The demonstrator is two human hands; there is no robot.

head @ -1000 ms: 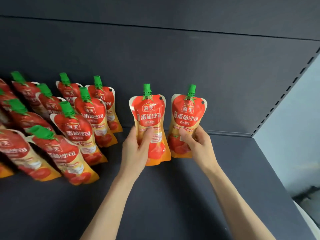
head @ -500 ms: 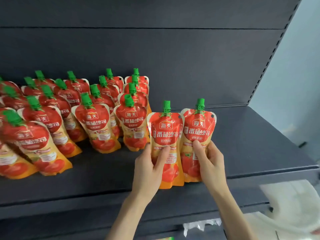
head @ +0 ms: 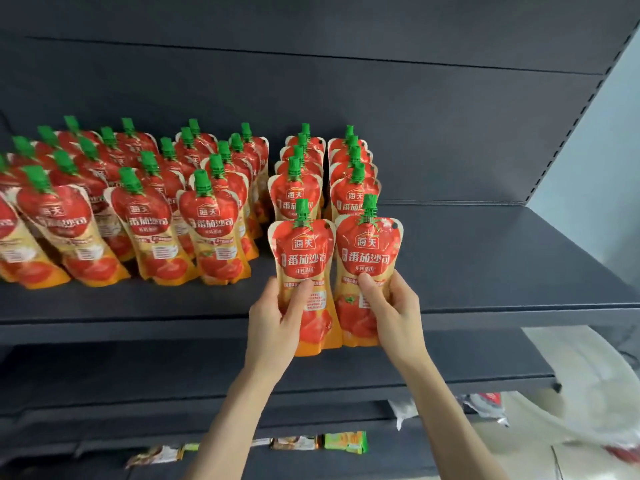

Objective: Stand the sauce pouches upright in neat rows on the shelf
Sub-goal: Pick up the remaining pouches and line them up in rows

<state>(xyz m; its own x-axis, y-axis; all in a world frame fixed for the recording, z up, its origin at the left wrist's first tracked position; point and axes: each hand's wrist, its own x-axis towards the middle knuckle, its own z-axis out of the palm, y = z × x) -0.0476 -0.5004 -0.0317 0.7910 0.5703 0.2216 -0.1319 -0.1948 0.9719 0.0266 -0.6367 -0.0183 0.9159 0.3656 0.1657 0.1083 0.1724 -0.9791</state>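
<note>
My left hand (head: 273, 320) grips a red-and-orange sauce pouch (head: 303, 251) with a green cap, held upright. My right hand (head: 391, 313) grips a second, matching pouch (head: 369, 251) right beside it. Both pouches hang over the front edge of the dark shelf (head: 485, 271), their bottoms below the shelf lip. Directly behind them stand two short rows of upright pouches (head: 298, 192), (head: 353, 192). Several more rows of pouches (head: 149, 216) fill the shelf to the left, some leaning.
The shelf's back panel (head: 381, 116) rises behind the rows, and a slotted upright (head: 568, 133) bounds the right end. Bare shelf lies right of the rows. A lower shelf (head: 311, 441) holds small packets. White plastic bags (head: 571, 393) sit at lower right.
Both hands have drawn the two pouches back toward me and down to the shelf's front edge. The view has pulled back, showing more rows and the lower shelf.
</note>
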